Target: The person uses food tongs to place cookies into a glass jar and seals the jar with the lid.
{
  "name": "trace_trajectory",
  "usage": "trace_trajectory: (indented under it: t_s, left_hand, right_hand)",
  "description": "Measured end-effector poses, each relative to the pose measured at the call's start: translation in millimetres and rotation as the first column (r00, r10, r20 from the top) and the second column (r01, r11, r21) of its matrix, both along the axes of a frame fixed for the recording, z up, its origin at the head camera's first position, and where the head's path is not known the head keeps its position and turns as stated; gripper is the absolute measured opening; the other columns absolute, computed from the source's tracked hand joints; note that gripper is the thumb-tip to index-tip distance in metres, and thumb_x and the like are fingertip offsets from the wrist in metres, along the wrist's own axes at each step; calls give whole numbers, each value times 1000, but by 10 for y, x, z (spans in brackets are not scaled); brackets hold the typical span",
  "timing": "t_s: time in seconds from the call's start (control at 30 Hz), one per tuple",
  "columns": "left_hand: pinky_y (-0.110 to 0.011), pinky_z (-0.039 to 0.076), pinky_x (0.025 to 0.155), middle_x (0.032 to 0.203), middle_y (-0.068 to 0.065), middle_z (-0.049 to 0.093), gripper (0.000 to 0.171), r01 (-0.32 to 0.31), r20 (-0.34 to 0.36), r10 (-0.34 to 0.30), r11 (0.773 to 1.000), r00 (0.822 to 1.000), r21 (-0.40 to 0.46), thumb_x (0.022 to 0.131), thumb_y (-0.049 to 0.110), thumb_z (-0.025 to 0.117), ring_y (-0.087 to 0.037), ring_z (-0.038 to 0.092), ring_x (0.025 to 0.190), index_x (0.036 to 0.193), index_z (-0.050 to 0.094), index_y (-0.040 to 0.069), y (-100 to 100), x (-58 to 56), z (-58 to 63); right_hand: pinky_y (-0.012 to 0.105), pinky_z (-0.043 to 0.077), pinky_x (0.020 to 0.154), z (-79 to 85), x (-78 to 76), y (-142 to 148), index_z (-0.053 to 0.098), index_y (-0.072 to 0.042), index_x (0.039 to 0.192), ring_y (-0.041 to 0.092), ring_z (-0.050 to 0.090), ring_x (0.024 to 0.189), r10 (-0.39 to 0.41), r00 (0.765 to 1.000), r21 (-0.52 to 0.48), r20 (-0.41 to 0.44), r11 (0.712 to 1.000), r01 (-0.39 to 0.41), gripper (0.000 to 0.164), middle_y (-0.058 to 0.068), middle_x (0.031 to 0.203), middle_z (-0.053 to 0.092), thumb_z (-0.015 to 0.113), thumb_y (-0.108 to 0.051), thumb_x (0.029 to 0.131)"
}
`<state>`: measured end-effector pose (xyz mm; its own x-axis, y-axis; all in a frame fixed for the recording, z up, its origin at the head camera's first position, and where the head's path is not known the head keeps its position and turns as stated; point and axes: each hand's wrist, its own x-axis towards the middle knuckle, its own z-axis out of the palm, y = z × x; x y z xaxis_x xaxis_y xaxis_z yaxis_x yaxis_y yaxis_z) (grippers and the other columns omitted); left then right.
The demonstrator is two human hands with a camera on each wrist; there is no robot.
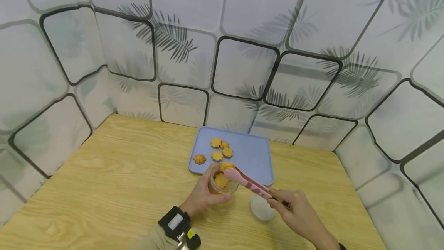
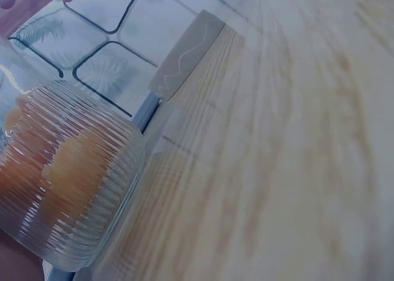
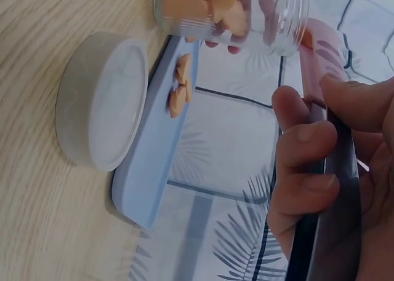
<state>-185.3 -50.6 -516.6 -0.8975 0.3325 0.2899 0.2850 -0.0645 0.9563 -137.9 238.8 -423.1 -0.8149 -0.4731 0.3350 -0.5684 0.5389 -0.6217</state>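
My left hand (image 1: 205,195) grips a ribbed clear glass jar (image 2: 92,189) around its side, and several orange-brown cookies (image 3: 209,4) show inside it. With my right hand (image 1: 295,209) I hold pink tongs (image 1: 248,183) by their dark handles (image 3: 323,232). The tong tips pinch one flower-shaped cookie (image 1: 227,166) right at the jar's mouth, on the side toward the tray. Several more cookies (image 1: 217,156) lie on the left half of a blue tray (image 1: 248,157) just behind the jar.
A round whitish lid (image 1: 261,207) lies on the wooden table (image 1: 114,188) between the jar and my right hand. Patterned curtain-like walls (image 1: 187,61) with leaf prints enclose the table at the back and sides.
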Motion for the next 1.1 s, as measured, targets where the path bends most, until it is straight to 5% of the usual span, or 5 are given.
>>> trace_trajectory:
  t_s: [0.4, 0.67, 0.83, 0.97, 1.1]
  left_hand:
    - [-27, 32, 116, 139, 2, 59, 77, 24, -13, -23, 998, 1000, 54, 78, 17, 86, -16, 49, 135, 144, 48, 27, 23, -32, 2]
    - [-25, 34, 114, 137, -14, 59, 74, 22, -52, -20, 998, 998, 53, 80, 16, 85, -21, 52, 130, 143, 47, 19, 7, -30, -39]
    - [-23, 36, 112, 135, -15, 58, 70, 15, -59, -11, 997, 998, 70, 82, 15, 85, -23, 52, 129, 141, 49, 15, -14, -23, -46]
    - [-22, 35, 112, 135, -5, 59, 68, 3, -79, 2, 998, 997, 66, 81, 16, 85, -21, 52, 129, 140, 51, 17, -7, -22, -38]
    - [-23, 35, 113, 135, -1, 59, 67, 8, -90, -3, 999, 996, 54, 81, 17, 85, -21, 53, 129, 139, 52, 21, 18, -32, -22]
  right_hand:
    - [14, 34, 43, 33, 30, 49, 74, 0, 120, -10, 31, 53, 13, 1000, 29, -12, 1000, -12, 27, -21, 67, 50, 70, -6, 94]
    - [19, 36, 45, -8, -147, -7, 70, 5, 124, -6, 36, 50, -85, 996, 96, 21, 992, 83, 31, 2, 83, 73, 68, -10, 97]
    - [22, 36, 48, -179, -556, -204, 69, -2, 127, 1, 42, 51, -196, 978, 344, -73, 915, 210, 38, -4, 81, 68, 74, -18, 94]
    - [28, 48, 58, -318, -783, -350, 70, -5, 124, 10, 58, 66, -143, 960, 512, -240, 822, 251, 39, -4, 79, 66, 76, -26, 92]
    - [32, 52, 61, -376, -884, -458, 71, -5, 124, 14, 62, 71, -140, 957, 542, -255, 799, 261, 39, -3, 78, 64, 75, -28, 92]
